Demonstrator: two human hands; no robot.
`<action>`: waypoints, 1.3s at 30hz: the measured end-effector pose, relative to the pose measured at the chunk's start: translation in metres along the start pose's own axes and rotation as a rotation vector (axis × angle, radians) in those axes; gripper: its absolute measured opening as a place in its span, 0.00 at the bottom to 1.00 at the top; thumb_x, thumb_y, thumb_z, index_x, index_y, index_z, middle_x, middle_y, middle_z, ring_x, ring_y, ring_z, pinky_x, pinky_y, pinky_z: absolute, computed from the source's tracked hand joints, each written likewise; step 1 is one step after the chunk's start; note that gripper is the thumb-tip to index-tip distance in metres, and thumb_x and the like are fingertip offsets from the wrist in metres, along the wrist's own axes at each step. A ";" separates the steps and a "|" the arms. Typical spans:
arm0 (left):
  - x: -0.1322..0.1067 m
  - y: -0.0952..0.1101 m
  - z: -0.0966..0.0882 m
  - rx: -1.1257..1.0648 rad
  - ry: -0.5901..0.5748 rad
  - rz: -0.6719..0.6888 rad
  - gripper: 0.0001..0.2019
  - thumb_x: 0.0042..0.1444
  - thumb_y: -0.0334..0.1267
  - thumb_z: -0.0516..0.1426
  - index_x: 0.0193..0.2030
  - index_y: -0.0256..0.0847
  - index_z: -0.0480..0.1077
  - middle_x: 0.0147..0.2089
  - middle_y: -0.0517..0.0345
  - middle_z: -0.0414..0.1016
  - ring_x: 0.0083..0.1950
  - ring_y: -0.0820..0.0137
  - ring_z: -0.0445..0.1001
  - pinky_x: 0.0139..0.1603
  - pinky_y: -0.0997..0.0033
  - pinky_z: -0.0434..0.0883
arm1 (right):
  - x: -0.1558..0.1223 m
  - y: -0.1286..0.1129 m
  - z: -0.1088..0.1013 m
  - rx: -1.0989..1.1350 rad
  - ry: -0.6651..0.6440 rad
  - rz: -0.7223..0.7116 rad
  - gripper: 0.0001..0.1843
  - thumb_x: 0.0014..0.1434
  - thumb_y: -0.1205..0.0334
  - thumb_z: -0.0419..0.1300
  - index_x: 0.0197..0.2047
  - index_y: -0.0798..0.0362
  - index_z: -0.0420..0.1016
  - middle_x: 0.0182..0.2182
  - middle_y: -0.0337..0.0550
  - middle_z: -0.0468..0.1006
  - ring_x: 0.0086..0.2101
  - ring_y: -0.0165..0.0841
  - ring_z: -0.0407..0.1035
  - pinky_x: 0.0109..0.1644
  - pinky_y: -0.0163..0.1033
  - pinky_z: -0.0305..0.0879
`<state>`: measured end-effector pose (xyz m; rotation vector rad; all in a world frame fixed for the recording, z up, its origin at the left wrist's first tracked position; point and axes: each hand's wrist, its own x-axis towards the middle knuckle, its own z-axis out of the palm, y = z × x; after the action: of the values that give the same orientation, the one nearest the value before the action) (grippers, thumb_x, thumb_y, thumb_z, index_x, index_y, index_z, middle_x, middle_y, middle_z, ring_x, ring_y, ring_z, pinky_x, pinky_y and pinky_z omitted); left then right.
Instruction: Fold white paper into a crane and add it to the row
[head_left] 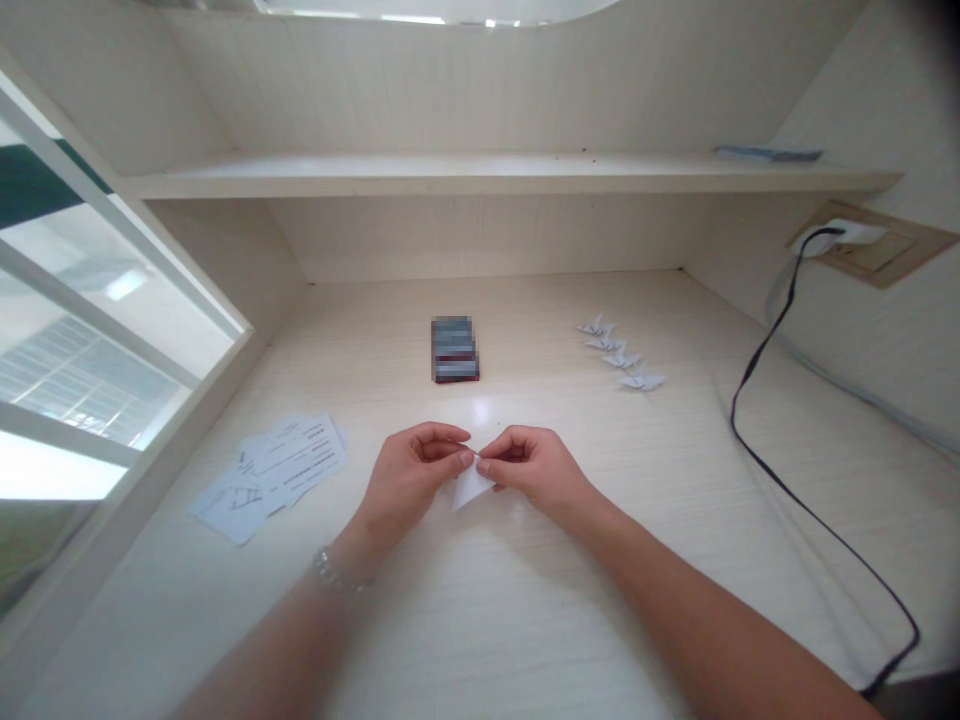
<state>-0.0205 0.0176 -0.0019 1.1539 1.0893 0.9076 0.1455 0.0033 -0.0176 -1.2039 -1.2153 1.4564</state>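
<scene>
"Forearms [697, 630], nearest cam, on near side of white paper [471, 485]. Held how?"

"L hand [424, 465]: thumb pressed on paper's top, seemingly vs. a curled finger, index tip just clear. R hand [536, 463]: thumb + index clamped on upper right edge. Pointed lower tip toward cam."

"Progress?"

"Partway, prob. Folded small, no wings showing; exact stage hidden by fingers, can't tell."

"Done so far?"

"Four pcs, looks like: paper birds [621, 358], slanting row beyond white paper, off to right. Unfolded: printed slips [300, 455], overlapping, left of white paper; can't tell if part of same work."

"Farther out?"

"Dark block [454, 350], pixelated, straight beyond white paper. Blk cable [752, 365], well right of it, run to wall socket [892, 250]. Shelf [480, 185] farthest beyond."
</scene>
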 end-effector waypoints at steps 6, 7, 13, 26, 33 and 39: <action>-0.001 0.002 0.000 -0.014 -0.002 -0.001 0.12 0.43 0.35 0.63 0.36 0.36 0.71 0.30 0.54 0.78 0.30 0.73 0.74 0.32 0.77 0.69 | -0.001 -0.002 0.001 0.015 -0.005 0.024 0.08 0.42 0.62 0.66 0.26 0.56 0.73 0.22 0.38 0.74 0.23 0.27 0.68 0.26 0.33 0.66; -0.001 0.002 0.000 -0.013 -0.003 0.002 0.12 0.43 0.34 0.63 0.37 0.36 0.71 0.30 0.54 0.78 0.29 0.74 0.74 0.32 0.77 0.69 | -0.001 -0.003 0.001 0.019 -0.002 0.023 0.08 0.43 0.62 0.66 0.26 0.56 0.73 0.22 0.38 0.75 0.23 0.27 0.68 0.26 0.33 0.66; -0.001 0.003 -0.001 -0.067 -0.057 0.034 0.11 0.48 0.34 0.60 0.40 0.36 0.72 0.31 0.54 0.77 0.30 0.74 0.73 0.32 0.76 0.69 | -0.002 -0.005 0.001 0.027 0.026 -0.015 0.08 0.43 0.62 0.65 0.27 0.56 0.73 0.22 0.38 0.75 0.24 0.27 0.68 0.27 0.33 0.67; -0.003 0.004 0.002 0.032 0.022 0.029 0.12 0.43 0.36 0.63 0.36 0.36 0.71 0.30 0.55 0.78 0.30 0.73 0.74 0.33 0.76 0.69 | -0.004 -0.004 0.003 -0.024 0.000 -0.026 0.08 0.46 0.61 0.64 0.28 0.57 0.73 0.22 0.38 0.74 0.23 0.27 0.69 0.27 0.34 0.68; -0.002 0.002 0.003 0.059 0.062 0.039 0.11 0.43 0.38 0.63 0.34 0.37 0.70 0.27 0.58 0.76 0.27 0.74 0.72 0.28 0.78 0.66 | -0.003 -0.003 0.005 0.050 -0.022 0.019 0.11 0.44 0.58 0.65 0.28 0.57 0.72 0.23 0.38 0.74 0.23 0.28 0.70 0.28 0.35 0.70; -0.002 0.003 0.004 0.051 0.068 0.031 0.12 0.43 0.40 0.63 0.34 0.38 0.70 0.27 0.58 0.76 0.27 0.73 0.72 0.27 0.77 0.66 | -0.003 -0.003 0.006 0.059 -0.005 0.017 0.12 0.44 0.57 0.65 0.28 0.57 0.72 0.23 0.38 0.74 0.23 0.28 0.70 0.29 0.36 0.72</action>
<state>-0.0174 0.0150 0.0019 1.1921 1.1578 0.9535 0.1399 -0.0003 -0.0143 -1.1737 -1.1599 1.4983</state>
